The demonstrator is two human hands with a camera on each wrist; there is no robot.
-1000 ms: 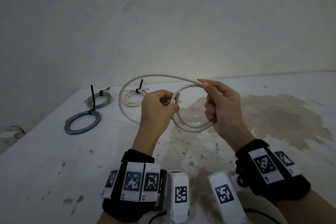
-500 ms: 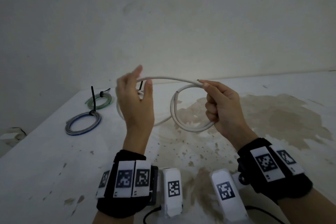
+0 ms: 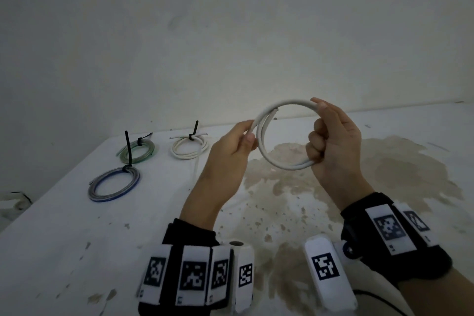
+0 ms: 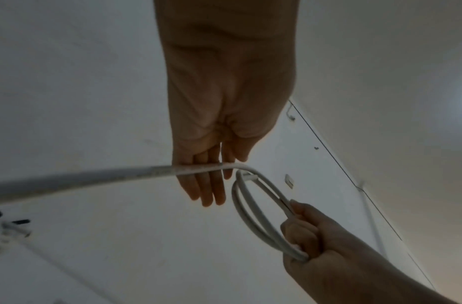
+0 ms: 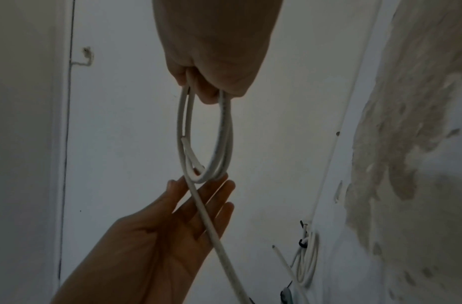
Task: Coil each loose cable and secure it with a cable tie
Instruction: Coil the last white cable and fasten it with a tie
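A white cable is wound into a small coil held in the air above the table. My right hand grips the coil's right side, fingers curled round the strands and thumb on top. My left hand is at the coil's left side with its fingers straight, and the cable lies across them. In the left wrist view the cable crosses my left fingers and its loose tail runs off to the left. In the right wrist view the coil hangs from my right hand above my open left palm.
Three coils bound with black cable ties lie at the back left of the white table: a green one, a blue-grey one and a white one. A brown stain covers the table's right half. A wall rises behind.
My left hand came in from the left and laid the wide loose loop against the coil. The coil now looks tighter and sits higher. My right hand kept its grip.
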